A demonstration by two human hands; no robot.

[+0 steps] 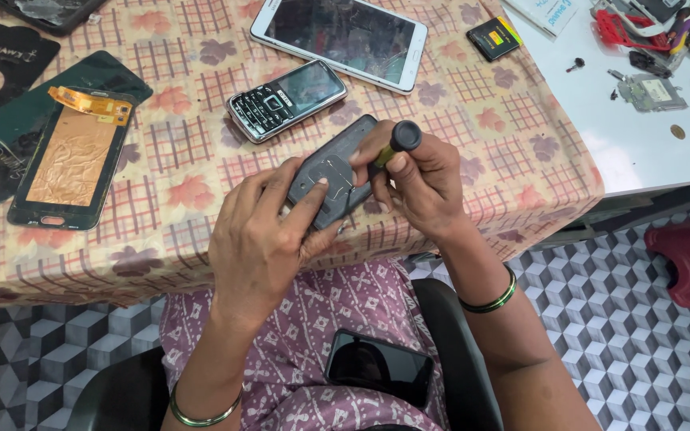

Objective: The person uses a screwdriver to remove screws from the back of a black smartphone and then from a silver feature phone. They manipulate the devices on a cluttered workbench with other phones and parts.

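Dark grey phone body point(337, 172) sits at the near edge of the checked tablecloth point(185, 144), back side up. Your left hand point(261, 239) is closed around its lower end, index finger pressed on the back plate. Your right hand point(417, 179) is clamped on a black-capped screwdriver point(397, 142), tip hidden at the phone body. Just beyond the phone body lies a keypad phone point(285, 100); farther beyond, a white tablet point(341, 36). Well left of it, a green display panel point(73, 160).

Phone repair bench: dismantled phones point(73, 156), parts point(648, 89).
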